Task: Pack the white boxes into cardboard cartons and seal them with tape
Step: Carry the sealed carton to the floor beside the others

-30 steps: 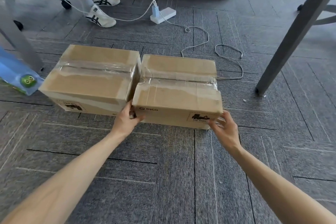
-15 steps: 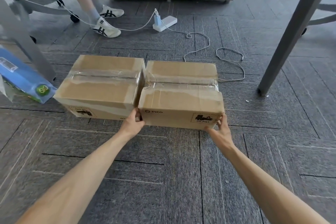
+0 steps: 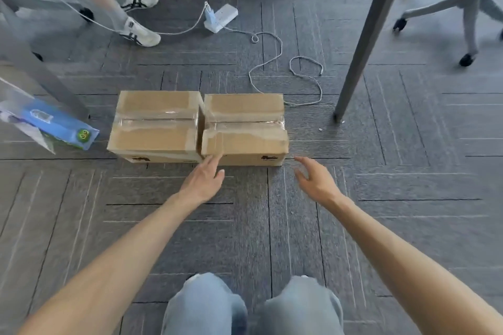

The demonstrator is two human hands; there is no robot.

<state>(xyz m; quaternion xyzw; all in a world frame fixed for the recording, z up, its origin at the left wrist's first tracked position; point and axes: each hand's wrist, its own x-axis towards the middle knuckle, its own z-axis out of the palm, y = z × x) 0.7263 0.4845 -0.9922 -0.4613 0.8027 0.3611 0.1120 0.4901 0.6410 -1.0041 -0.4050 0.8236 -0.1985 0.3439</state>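
Note:
Two closed cardboard cartons stand side by side on the grey carpet, each with clear tape along its top seam. The left carton (image 3: 156,125) touches the right carton (image 3: 245,128). My left hand (image 3: 204,179) reaches toward the near left corner of the right carton, fingers straight, fingertips at its front edge. My right hand (image 3: 315,179) hovers just off the carton's near right corner, fingers loosely spread, holding nothing. No white boxes or tape roll are in view.
A blue packet (image 3: 58,128) lies left of the cartons by a desk leg (image 3: 40,73). Another desk leg (image 3: 362,43) stands at the right. A power strip (image 3: 220,17) and loose cable (image 3: 304,73) lie behind. A seated person's feet (image 3: 140,32) and a chair base (image 3: 462,5) are further back.
Both hands have let go of the right carton and pulled back toward me. The camera has risen and drawn back, so my knees now show at the bottom.

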